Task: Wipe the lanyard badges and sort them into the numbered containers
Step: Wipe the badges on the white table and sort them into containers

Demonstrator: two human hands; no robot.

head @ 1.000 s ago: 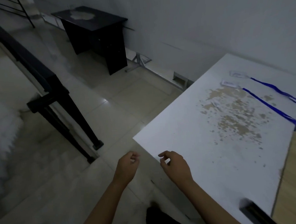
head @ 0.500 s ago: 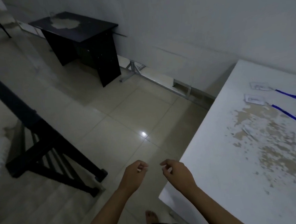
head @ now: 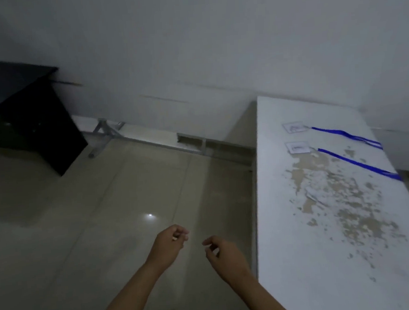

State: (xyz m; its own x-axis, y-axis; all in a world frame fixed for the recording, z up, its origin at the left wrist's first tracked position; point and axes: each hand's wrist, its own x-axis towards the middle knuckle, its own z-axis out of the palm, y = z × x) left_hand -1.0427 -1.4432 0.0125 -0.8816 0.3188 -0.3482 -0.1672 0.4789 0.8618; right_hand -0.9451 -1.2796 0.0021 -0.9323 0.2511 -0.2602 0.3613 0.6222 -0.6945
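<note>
Badges wait at the upper right of the frame: two clear-sleeved lanyard badges, the far badge (head: pixel 294 127) and the near badge (head: pixel 298 147), lie flat and just apart on the white table (head: pixel 289 233), each trailing a blue strap, the far strap (head: pixel 346 134) and the near strap (head: pixel 359 164), toward the right edge. My left hand (head: pixel 167 247) and right hand (head: pixel 223 252) hang at lower centre over the tiled floor (head: pixel 82 224), well short of the badges, fingers loosely curled and grasping nothing. No cloth and no numbered containers are in view. I judge the badges light and thin, the plastic sleeves slick and a little flexible, lying flush enough that a fingertip must slide or lift an edge; the soft straps look the easier place to pinch, near where they join the sleeve, so the card does not swing. The table's peeling, flaked patch (head: pixel 342 203) beside the near strap may snag a dragged card.
</note>
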